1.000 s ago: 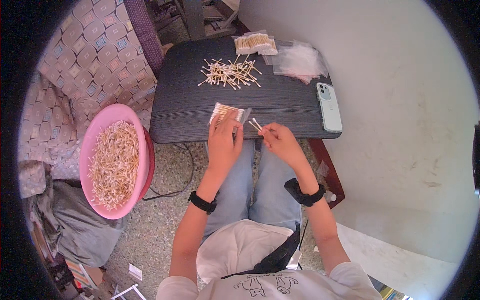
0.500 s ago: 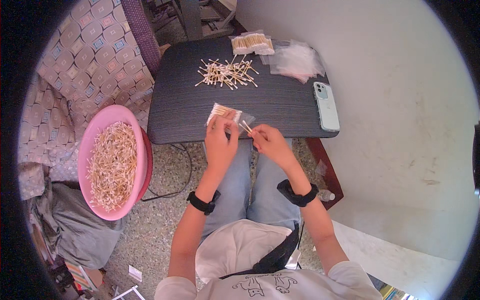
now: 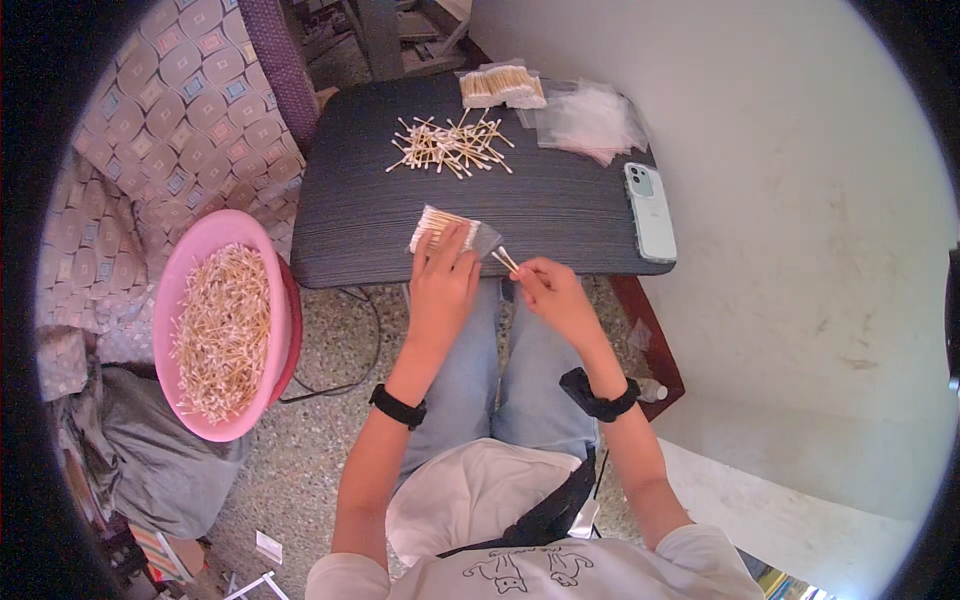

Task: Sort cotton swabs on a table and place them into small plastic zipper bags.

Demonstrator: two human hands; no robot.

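Observation:
A small clear plastic bag of cotton swabs (image 3: 430,221) lies near the front edge of the dark table, its flap reaching to the right. My left hand (image 3: 442,275) rests over this bag with its fingers stretched out and pressed down on it. Just right of the flap, my right hand (image 3: 555,298) is closed, pinching a couple of loose cotton swabs (image 3: 507,260) whose white tips point up and left. Farther back on the table is a scattered heap of cotton swabs (image 3: 452,146).
Filled swab bags (image 3: 502,86) lie at the table's back edge, beside a stack of clear bags (image 3: 590,118). A white phone (image 3: 651,212) lies along the right edge of the table (image 3: 345,215). Left of it stands a pink basin (image 3: 168,345) full of swabs. A wall rises at right.
My right hand has moved slightly right and down with the swabs, away from the bag's flap. My left hand's fingers have straightened and flattened over the bag.

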